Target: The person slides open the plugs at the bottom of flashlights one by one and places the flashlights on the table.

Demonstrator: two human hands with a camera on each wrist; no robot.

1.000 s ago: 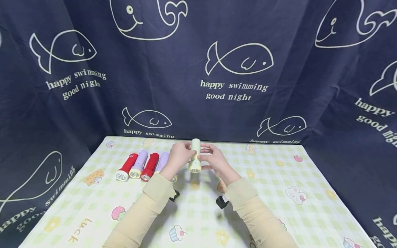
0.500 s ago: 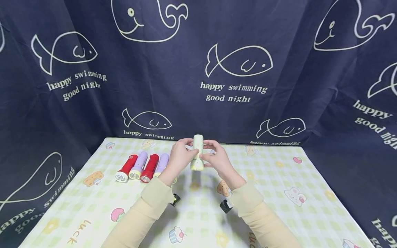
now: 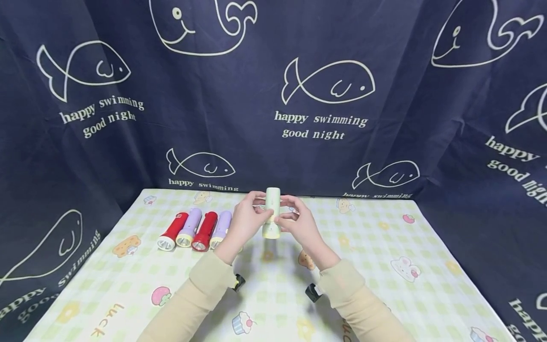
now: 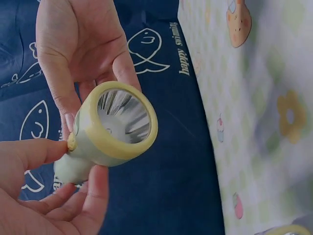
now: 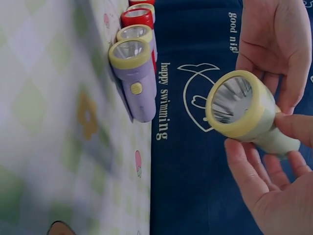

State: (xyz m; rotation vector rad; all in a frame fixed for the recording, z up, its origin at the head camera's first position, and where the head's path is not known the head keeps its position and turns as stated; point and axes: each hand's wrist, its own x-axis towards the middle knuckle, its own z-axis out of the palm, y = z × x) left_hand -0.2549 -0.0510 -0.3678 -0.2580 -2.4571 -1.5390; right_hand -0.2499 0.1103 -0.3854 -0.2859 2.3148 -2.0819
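Observation:
A pale green flashlight (image 3: pixel 272 209) with a yellow rim is held up above the table, its lens end toward the near side and tilted down. My left hand (image 3: pixel 248 216) grips its left side; in the left wrist view the thumb (image 4: pixel 44 151) lies on the yellow switch (image 4: pixel 72 142) and the fingers support it from beneath. From the other side my right hand (image 3: pixel 301 221) holds it between thumb and fingers, as the right wrist view shows around the barrel (image 5: pixel 279 140). The silvery reflector (image 5: pixel 232 100) shows no evident glow.
Left of the hands, red flashlights (image 3: pixel 205 231) and purple flashlights (image 3: pixel 189 228) lie side by side in a row, lenses toward the near edge. They rest on a checked tablecloth (image 3: pixel 363 294). A dark blue curtain (image 3: pixel 256 118) hangs behind the table and on both sides.
The green flashlight has shifted slightly right and tilted so its lens no longer shows in the head view. Both hands moved with it and keep hold. The row of flashlights stays put.

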